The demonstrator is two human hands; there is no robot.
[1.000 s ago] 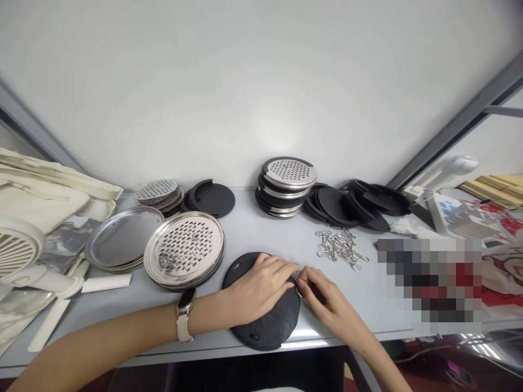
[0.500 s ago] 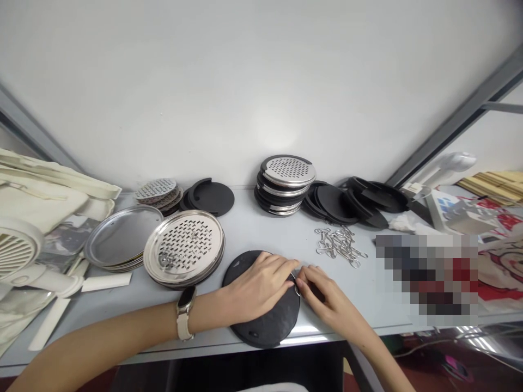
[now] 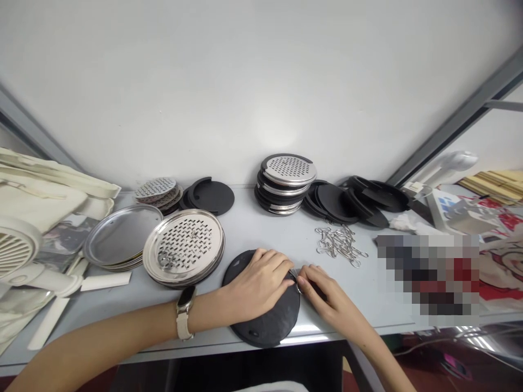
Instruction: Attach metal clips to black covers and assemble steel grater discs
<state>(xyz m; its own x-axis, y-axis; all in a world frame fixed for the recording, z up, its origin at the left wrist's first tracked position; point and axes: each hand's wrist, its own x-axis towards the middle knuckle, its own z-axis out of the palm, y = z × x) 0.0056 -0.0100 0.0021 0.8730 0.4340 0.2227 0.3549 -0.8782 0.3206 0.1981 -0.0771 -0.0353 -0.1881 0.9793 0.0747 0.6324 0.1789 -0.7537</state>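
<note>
At the near edge of the grey surface [image 3: 359,302], a black disc [image 3: 272,324] lies flat, with the left hand [image 3: 261,283] laid palm-down across it; its fingertips reach toward the disc's two o'clock rim, and whether they also pinch anything cannot be told. The right hand [image 3: 324,296] sits just outside the disc at three o'clock, thumb and fingers closed on a thin metal wire clip [image 3: 294,273] at that rim. From the right hand the clip lies toward ten o'clock, its long axis running roughly from eleven to five. The right hand is the nearer of the two, already touching the clip, while the left fingertips stop just beside its upper end, contact uncertain. Compared with half a second ago, the left fingertips have drawn back slightly and more of the clip's wire shows between the hands; the disc stays in place. Farther out, reckoned from the disc, a stack of steel grater plates [image 3: 183,245] stands at ten o'clock, with plain steel plates [image 3: 125,234] beyond it, and loose wire clips [image 3: 341,243] lie heaped at two. Farthest, near the wall, black discs [image 3: 214,197] lie at eleven, stacked graters [image 3: 288,169] at twelve and more black parts [image 3: 335,201] at one.
</note>
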